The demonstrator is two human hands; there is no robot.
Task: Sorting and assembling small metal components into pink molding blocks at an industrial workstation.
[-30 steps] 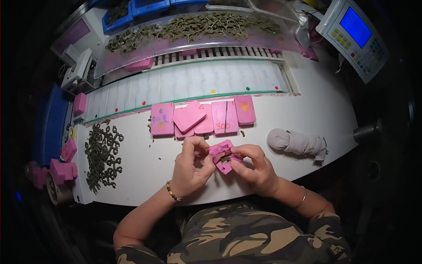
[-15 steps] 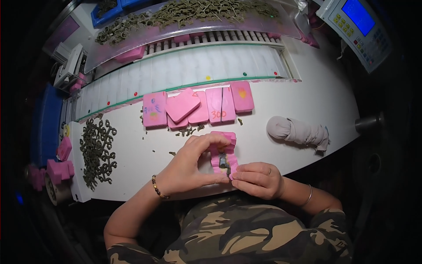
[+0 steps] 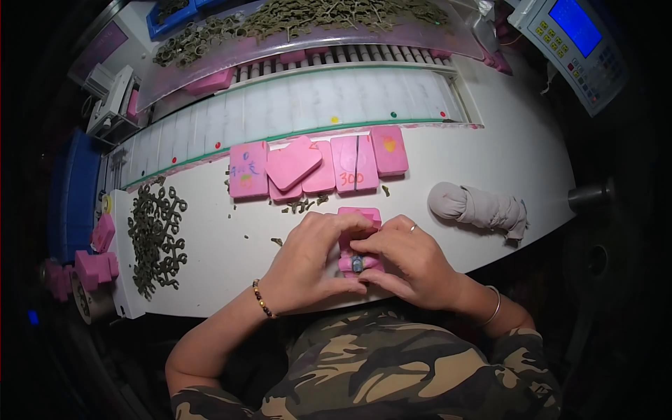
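Note:
Both hands close around one pink block [image 3: 360, 217] near the front edge of the white table [image 3: 490, 161]. My left hand [image 3: 315, 259] cups its left side with the fingers curled over the top. My right hand [image 3: 406, 262] covers its right side, thumb pressed by a small dark metal part [image 3: 357, 264] set in the block's lower end. Most of the block is hidden under my fingers. A row of pink blocks [image 3: 318, 166] lies just beyond, one stacked at an angle on top.
A heap of small olive-green parts [image 3: 155, 238] lies at the left. A rolled grey cloth [image 3: 479, 208] sits at the right. A white conveyor belt [image 3: 301, 108] runs across the back, with more green parts [image 3: 301, 17] behind it. A control panel [image 3: 577, 45] stands far right.
My hands have drawn the pink block closer to my body and closed more tightly over it. The view has tilted downward slightly.

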